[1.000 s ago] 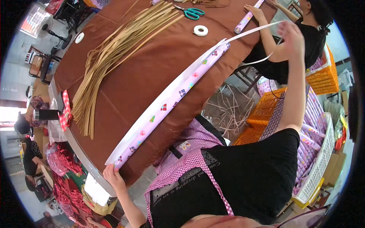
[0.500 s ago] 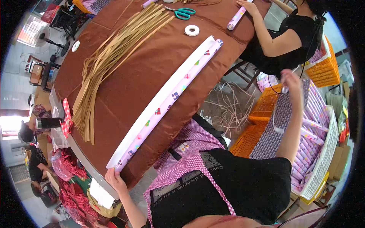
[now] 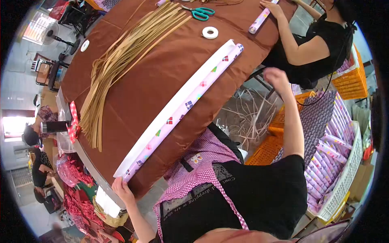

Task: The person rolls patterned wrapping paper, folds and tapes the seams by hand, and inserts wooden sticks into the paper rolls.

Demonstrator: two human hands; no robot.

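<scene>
A long patterned lilac roll (image 3: 188, 106) with a white strip-like flap (image 3: 162, 115) along its far side lies diagonally on the brown cloth-covered table (image 3: 133, 97). At its lower-left end, my left hand (image 3: 122, 189) grips the tip between thumb and fingers. My right hand (image 3: 277, 80) is raised beyond the table edge at the right, apart from the roll. Its fingers are blurred, and whether they hold anything cannot be made out. Below it, a pale blurred strip (image 3: 254, 118) shows over the loose strips on the floor.
Brown strips (image 3: 121, 60), teal-handled scissors (image 3: 201, 14) and a white tape roll (image 3: 210, 32) lie on the table. A co-worker's hand (image 3: 272, 8) touches another roll (image 3: 260, 20). Orange crates (image 3: 265, 150) and a white basket (image 3: 344, 174) of rolls stand at the right.
My right hand has moved from up at the right, where it pulled a white strip off the roll's far end, down and then left. My left hand stays at the roll's near end.
</scene>
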